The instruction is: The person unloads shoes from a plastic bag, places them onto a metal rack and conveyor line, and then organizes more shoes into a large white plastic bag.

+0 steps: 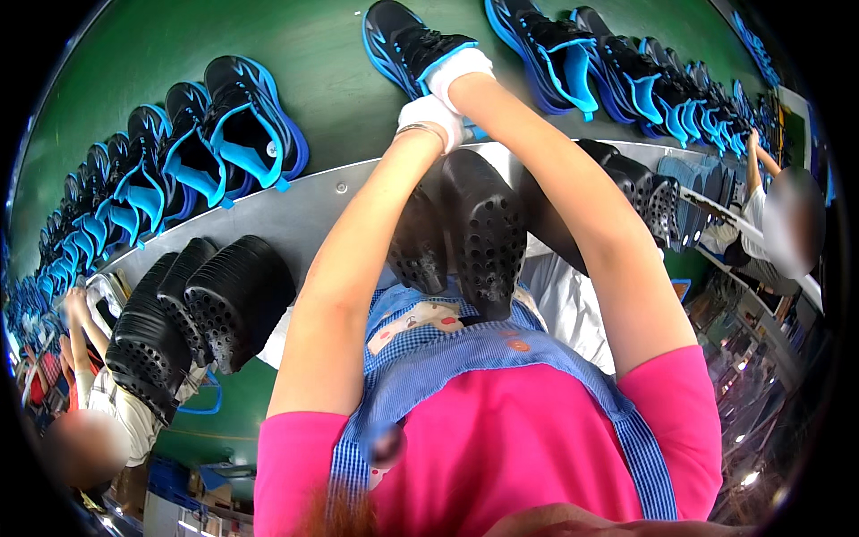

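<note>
A black sneaker (407,45) with a bright blue sole edge and lining lies on the green conveyor surface, its toe pointing away from me. Both my hands wear white gloves and meet at its heel end. My right hand (458,72) is closed at the shoe's opening and covers much of it. Just nearer, my left hand (431,116) closes round the left side of the heel. The fingertips of both hands are hidden, and a bit of blue shows beneath them. Under my forearms, black foot-shaped blocks with holes (483,224) stick out toward my apron.
Similar sneakers stand in rows at left (237,116) and right (555,54) on the green surface (327,89). A metal rail (335,192) borders it. More black perforated blocks (237,286) hang at left, others at right. Other people work at both far sides.
</note>
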The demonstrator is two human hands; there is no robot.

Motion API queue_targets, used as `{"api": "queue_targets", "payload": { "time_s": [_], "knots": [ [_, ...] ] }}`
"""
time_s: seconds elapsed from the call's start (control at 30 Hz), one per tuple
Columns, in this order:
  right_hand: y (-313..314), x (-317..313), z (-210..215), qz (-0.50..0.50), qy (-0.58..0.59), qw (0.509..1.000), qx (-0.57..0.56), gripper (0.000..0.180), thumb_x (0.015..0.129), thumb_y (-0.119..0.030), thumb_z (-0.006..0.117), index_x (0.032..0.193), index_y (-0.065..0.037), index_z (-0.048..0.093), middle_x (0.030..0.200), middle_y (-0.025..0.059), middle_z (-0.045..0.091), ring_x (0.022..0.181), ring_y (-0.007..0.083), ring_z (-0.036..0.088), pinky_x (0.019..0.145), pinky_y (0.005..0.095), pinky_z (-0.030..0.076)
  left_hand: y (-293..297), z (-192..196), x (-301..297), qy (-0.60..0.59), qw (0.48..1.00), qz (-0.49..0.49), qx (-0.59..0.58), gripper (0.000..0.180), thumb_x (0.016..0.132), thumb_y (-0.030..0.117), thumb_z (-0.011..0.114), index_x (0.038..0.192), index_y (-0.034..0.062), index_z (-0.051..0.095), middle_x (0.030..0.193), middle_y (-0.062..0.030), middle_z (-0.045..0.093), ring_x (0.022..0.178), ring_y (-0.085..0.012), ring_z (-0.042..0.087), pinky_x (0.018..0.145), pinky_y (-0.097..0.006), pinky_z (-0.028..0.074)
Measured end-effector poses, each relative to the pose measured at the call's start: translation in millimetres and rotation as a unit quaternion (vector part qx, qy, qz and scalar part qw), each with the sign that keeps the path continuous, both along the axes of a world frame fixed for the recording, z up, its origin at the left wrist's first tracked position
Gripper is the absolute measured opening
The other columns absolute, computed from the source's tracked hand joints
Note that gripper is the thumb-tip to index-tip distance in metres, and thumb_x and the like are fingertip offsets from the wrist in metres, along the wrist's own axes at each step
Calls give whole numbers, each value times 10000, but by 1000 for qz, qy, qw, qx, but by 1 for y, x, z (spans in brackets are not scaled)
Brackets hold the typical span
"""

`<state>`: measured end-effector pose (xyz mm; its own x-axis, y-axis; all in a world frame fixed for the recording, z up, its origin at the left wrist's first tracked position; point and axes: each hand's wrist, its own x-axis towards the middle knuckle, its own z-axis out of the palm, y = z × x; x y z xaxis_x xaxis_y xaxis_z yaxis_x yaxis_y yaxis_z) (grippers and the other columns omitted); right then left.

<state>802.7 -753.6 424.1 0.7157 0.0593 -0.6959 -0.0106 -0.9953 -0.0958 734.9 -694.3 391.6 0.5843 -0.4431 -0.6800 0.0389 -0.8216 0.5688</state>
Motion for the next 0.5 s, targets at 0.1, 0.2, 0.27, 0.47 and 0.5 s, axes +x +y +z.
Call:
{"api": "queue_targets", "payload": {
  "time_s": [0.1,0.2,0.27,0.47,0.5],
  "knots": [
    [-26,8,11,43,29,998,21,533,916,-481,424,1149,-58,648,1122,208,646,1062,359,615,897,417,489,8,48,16,53,996,-65,1,531,854,540,523,1196,148,628,1260,-136,592,1115,-315,583,946,-381,461],
    [-39,17,86,185,52,980,-47,531,908,-489,446,1159,-67,647,1138,194,644,1074,351,613,900,420,489,37,25,-8,-57,998,23,-19,401,839,476,547,1019,133,651,1092,-134,638,1011,-341,609,868,-417,487],
    [-65,18,112,129,26,979,-155,509,894,-477,494,1156,-69,650,1141,186,646,1079,342,614,907,418,489,62,34,-19,-111,993,37,-6,331,852,426,543,1018,159,644,1041,-113,632,995,-335,607,841,-416,491],
    [-154,6,52,67,5,984,-167,443,880,-372,582,1184,-50,603,1184,198,617,1119,351,580,943,418,471,119,57,-40,-142,987,56,42,401,848,240,553,1245,178,564,1162,-76,553,1041,-298,584,861,-385,490],
    [-154,4,43,60,-12,989,-137,422,887,-360,572,1167,-46,608,1175,205,617,1104,362,583,942,421,470,126,58,-44,-166,983,74,19,399,845,238,563,1238,176,567,1177,-81,551,1044,-297,583,866,-382,490]
  ]
}}
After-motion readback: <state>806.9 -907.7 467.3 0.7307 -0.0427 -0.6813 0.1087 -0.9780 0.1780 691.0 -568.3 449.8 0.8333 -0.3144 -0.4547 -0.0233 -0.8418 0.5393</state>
